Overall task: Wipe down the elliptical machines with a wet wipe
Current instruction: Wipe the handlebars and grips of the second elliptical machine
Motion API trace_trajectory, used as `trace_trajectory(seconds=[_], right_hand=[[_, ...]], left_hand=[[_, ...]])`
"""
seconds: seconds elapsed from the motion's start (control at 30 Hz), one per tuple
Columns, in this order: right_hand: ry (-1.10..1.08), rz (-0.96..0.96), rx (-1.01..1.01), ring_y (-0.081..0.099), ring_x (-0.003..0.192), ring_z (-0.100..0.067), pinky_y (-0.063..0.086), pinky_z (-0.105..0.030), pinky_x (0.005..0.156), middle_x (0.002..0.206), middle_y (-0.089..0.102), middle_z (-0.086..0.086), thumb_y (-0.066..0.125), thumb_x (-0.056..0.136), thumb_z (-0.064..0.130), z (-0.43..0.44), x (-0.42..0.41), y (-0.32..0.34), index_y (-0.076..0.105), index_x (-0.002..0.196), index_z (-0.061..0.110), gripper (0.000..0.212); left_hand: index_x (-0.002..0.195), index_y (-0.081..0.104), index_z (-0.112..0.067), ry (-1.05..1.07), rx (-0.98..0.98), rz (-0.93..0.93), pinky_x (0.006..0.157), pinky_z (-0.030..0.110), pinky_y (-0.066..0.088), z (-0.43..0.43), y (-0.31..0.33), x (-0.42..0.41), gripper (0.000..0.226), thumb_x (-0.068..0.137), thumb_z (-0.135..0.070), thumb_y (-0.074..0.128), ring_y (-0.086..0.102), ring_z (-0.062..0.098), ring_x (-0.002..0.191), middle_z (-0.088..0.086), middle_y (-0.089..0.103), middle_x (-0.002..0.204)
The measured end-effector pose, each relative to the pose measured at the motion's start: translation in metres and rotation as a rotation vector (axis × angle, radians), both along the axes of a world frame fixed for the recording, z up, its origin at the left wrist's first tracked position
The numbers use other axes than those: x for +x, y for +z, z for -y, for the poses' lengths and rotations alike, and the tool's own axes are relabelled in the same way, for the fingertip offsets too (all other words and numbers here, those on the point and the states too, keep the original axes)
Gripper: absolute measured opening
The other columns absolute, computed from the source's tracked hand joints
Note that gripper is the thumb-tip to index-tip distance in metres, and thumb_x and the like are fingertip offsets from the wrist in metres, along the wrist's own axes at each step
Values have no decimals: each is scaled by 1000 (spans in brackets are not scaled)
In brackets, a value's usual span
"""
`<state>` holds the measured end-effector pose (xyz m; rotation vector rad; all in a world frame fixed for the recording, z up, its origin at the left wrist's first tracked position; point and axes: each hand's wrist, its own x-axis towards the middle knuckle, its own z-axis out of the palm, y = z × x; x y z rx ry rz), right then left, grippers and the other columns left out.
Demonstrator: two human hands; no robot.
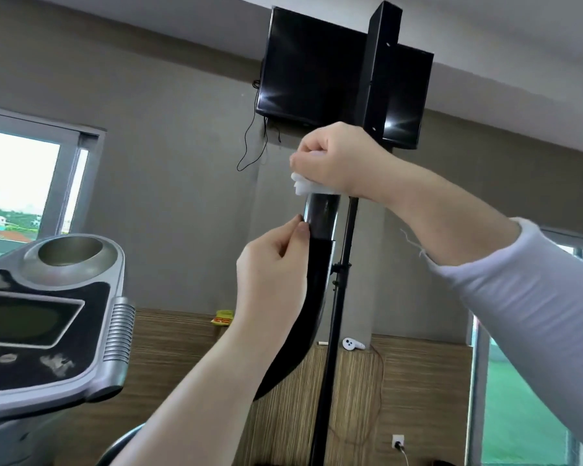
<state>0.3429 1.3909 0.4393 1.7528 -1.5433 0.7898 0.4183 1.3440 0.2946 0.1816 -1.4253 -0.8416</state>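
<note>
1. At the upper end of the handlebar [318, 270], the wet wipe [304, 185] is seen wrapped round the bar, its white edge showing beneath the right hand [334, 159].
2. The wipe is grasped by the right hand, whose fingers are clenched round both wipe and bar. The wrist is bent, and the forearm in its white sleeve [519, 297] reaches in from the right.
3. The bar's long axis is noted as nearly upright beneath the wipe, then curving down and to the left. The length not covered by the wipe therefore lies below the right-hand fingers.
4. The left hand [271, 264] is placed lower on the same bar, just below the wipe. Its fingertips [303, 230] are pinched against the bar's left edge, apparently to steady it.
5. The right hand is judged the working hand, being on the wipe. A downward stroke along the bar is judged the likely next move, and the left hand would stand in its path.
6. The console [48, 314] is noted well apart to the left, touched by neither hand.
</note>
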Motion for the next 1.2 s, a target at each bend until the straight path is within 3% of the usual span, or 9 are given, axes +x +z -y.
trace_trajectory(seconds=[0.1, 0.27, 0.47, 0.57, 0.7, 0.8, 0.9, 1.03, 1.2], right_hand=[[149, 2, 67, 61, 73, -3, 51, -23, 69, 75, 67, 5, 60, 87, 25, -6, -2, -4, 71, 80, 12, 18], [398, 396, 310, 72, 84, -14, 50, -44, 99, 55, 62, 10, 59, 90, 20, -7, -10, 1, 64, 80, 2, 22], [126, -104, -335, 55, 57, -4, 39, -15, 53, 51, 57, 12, 54, 93, 27, 15, -5, -23, 62, 66, 4, 36], [184, 85, -183, 46, 57, -9, 44, -25, 60, 55, 55, -6, 60, 87, 29, 13, -10, -9, 57, 64, 0, 37], [37, 409, 170, 53, 58, -8, 51, -20, 66, 58, 57, 5, 60, 87, 33, 8, 1, 10, 55, 67, 19, 25], [-57, 142, -135, 60, 55, -7, 34, -11, 42, 54, 64, 7, 52, 87, 25, 14, 6, -4, 46, 55, 10, 36], [119, -49, -367, 52, 46, -1, 29, -15, 43, 42, 51, 16, 50, 90, 21, 18, -3, -23, 45, 54, 1, 42], [344, 200, -276, 41, 49, -26, 26, -27, 51, 44, 27, 1, 48, 82, 20, 20, -6, -13, 29, 49, 6, 41], [114, 536, 144, 50, 58, -10, 39, -23, 59, 56, 67, 8, 49, 83, 24, 1, 8, 5, 56, 63, 14, 24]], left_hand=[[86, 71, -19, -33, 23, 13, 61, 28, 38, 2, 2, 2, 29, 97, -33, 49, 44, 10, 61, 2, 52, 66], [81, 69, -21, -43, 17, 27, 65, 28, 40, 1, 1, 4, 27, 97, -32, 50, 47, 8, 67, 1, 58, 73], [76, 69, -25, -54, 18, 47, 64, 27, 36, 0, 1, 6, 29, 97, -30, 49, 43, 9, 66, 1, 51, 72], [75, 70, -25, -62, 25, 33, 58, 24, 36, -2, 0, 6, 30, 96, -30, 49, 41, 9, 62, 1, 48, 67], [74, 66, -24, -60, 25, 32, 61, 26, 38, -3, 1, 4, 29, 97, -28, 48, 45, 9, 65, 2, 52, 71], [80, 69, -16, -54, 42, 22, 59, 25, 37, -4, 1, 5, 30, 97, -28, 48, 41, 10, 61, 3, 47, 66], [80, 73, -23, -64, 35, 30, 56, 23, 38, -6, 0, 6, 30, 97, -28, 48, 43, 9, 58, 6, 49, 63], [80, 71, -23, -76, 47, 29, 58, 23, 42, -7, 1, 6, 29, 98, -28, 48, 47, 9, 60, 7, 54, 68], [77, 72, -32, -82, 36, 39, 60, 25, 41, -8, 1, 7, 31, 97, -28, 49, 46, 10, 63, 3, 55, 72]])
